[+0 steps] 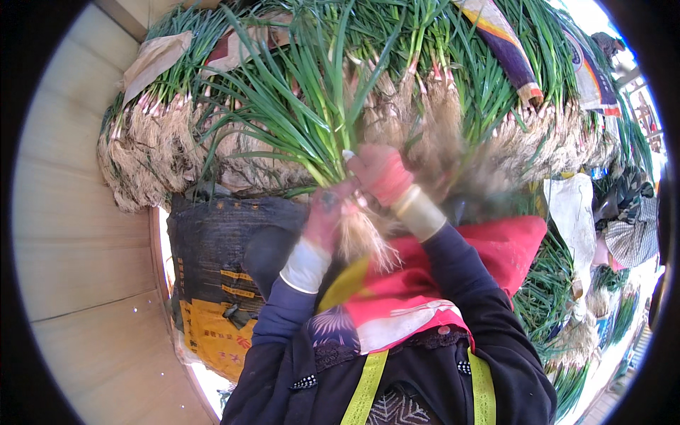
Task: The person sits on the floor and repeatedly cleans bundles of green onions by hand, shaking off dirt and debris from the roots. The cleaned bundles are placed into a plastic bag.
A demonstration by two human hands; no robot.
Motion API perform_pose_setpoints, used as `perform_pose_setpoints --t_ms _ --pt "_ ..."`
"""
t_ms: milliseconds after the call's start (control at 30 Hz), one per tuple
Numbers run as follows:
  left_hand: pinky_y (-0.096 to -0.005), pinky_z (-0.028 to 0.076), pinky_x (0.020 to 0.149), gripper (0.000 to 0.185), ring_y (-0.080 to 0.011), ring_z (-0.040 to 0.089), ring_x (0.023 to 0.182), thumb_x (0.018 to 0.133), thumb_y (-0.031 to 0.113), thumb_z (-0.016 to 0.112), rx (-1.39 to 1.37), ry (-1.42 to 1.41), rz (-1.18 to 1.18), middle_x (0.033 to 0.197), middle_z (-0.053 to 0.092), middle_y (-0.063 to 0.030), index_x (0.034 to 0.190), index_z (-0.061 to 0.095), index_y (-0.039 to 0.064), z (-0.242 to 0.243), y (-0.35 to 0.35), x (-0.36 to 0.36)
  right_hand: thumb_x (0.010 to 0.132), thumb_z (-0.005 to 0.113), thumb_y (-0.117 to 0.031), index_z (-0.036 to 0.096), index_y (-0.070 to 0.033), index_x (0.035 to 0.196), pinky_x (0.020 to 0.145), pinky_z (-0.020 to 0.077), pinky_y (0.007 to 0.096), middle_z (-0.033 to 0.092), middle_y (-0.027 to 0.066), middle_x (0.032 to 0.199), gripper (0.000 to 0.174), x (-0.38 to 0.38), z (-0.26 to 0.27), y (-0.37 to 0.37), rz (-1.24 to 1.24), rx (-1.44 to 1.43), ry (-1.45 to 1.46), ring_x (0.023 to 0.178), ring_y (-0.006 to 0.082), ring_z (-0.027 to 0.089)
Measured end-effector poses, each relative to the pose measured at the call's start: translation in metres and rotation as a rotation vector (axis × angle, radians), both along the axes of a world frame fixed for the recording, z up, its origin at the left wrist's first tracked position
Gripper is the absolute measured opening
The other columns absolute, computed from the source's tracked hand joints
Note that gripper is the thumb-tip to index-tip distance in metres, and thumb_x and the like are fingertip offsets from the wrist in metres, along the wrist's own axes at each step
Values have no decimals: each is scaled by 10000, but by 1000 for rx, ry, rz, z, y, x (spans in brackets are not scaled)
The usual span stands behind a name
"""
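A bunch of green garlic plants (334, 122) with long leaves stands upright in front of me, its pale roots hanging down over my lap. My left hand (326, 215), in a reddish glove with a white cuff, is closed around the lower stems just above the roots. My right hand (380, 172), also gloved, is at the right side of the same stems with its fingers curled; blur hides whether it grips a stem. A red cloth (494, 239) covers my lap. Blurred roots or debris show just right of my right hand.
A long pile of green garlic (159, 127) with roots towards me spans the far side, with printed sacks (499, 42) lying on it. A black and yellow woven sack (212, 249) lies at left, beside a pale panelled wall (90, 212). More bundles (552, 281) and a white sack (571, 223) are at right.
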State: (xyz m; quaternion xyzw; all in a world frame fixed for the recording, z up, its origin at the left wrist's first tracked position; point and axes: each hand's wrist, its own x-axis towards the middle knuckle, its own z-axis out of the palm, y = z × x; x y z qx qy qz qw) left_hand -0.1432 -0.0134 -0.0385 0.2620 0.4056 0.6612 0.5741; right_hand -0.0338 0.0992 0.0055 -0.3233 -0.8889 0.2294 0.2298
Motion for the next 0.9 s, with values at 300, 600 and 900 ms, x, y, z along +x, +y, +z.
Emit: perform_pose_setpoints --t_ms 300,600,900 --pt "-253 468 517 188 -132 542 608 838 158 573 -221 -669 -2 700 545 -4 987 565 44 56 -5 8 790 570 -116 567 -38 764 531 456 347 572 103 694 82 9 -9 1 -280 239 79 635 277 578" --pt "-275 388 547 189 -123 433 613 811 163 568 88 -746 -213 646 421 26 962 485 84 60 -27 5 866 470 -494 657 -18 925 623 492 345 640 139 794 515 42 -6 8 -19 -945 -140 637 250 609" --pt "-300 435 634 132 -117 481 658 846 202 563 -34 -724 -189 722 467 33 926 502 115 57 -33 13 878 551 -285 583 -15 870 490 439 317 552 76 620 272 -30 25 -27 -18 -1265 430 542 168 545"
